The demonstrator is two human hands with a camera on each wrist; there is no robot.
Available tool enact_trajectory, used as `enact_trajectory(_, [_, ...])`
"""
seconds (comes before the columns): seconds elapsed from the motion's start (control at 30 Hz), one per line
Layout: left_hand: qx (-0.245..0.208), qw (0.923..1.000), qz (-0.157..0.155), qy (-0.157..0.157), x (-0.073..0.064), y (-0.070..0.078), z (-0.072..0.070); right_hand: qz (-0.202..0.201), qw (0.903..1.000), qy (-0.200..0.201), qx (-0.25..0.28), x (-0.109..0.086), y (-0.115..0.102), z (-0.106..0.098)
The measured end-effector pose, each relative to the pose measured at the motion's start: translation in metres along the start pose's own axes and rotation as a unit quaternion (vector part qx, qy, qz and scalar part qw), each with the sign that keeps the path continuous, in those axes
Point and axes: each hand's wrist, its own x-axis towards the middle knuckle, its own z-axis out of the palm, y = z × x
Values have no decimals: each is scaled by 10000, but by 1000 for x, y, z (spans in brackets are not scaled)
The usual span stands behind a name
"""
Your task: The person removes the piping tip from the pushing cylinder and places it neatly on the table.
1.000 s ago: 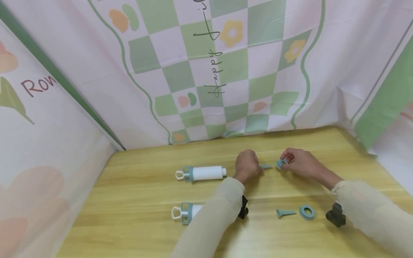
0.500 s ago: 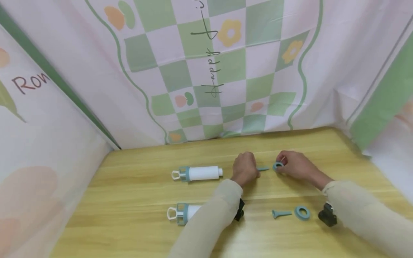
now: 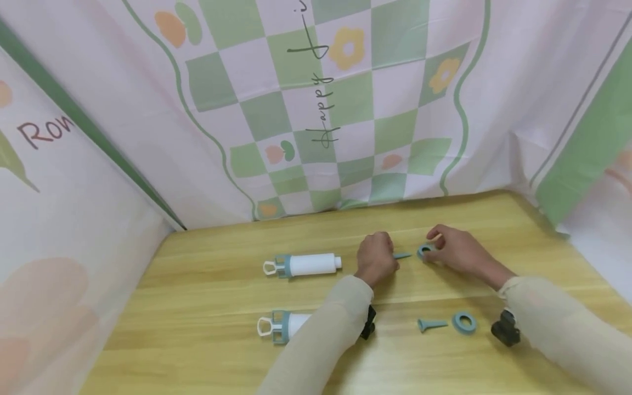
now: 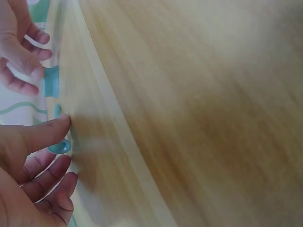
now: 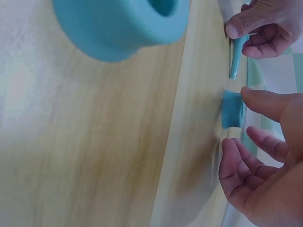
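My left hand (image 3: 377,258) pinches the flared end of a small teal nozzle (image 3: 402,255), its narrow tip pointing right. In the right wrist view the nozzle (image 5: 236,57) shows between thumb and fingers. Just right of it, a teal ring (image 3: 420,253) stands on the table. The thumb of my right hand (image 3: 461,251) touches the ring or lies right beside it, while the other fingers are spread away. In the right wrist view the ring (image 5: 231,109) sits by that thumb, not enclosed by the fingers.
A white tube with a teal frame and white handle (image 3: 312,264) lies left of my left hand. A similar tube (image 3: 296,325) is partly under my left sleeve. Nearer me are another teal nozzle (image 3: 432,325) and ring (image 3: 456,329). A patterned curtain (image 3: 345,137) borders the table's back.
The right hand has lowered the ring onto the table beside the nozzle tip, and its fingers have opened from it. The left hand stays in about the same place.
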Motion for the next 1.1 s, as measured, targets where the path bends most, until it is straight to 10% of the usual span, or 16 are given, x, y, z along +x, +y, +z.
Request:
enact_trajectory(0.67, [-810,9964,-78,248,-7,6,-9,71,9989,470,-41,-29,16,-17])
enact_trajectory(1.1, [-788,9963,236,-234,-29,10,-37,148,9986,491,-142,-42,5,-18])
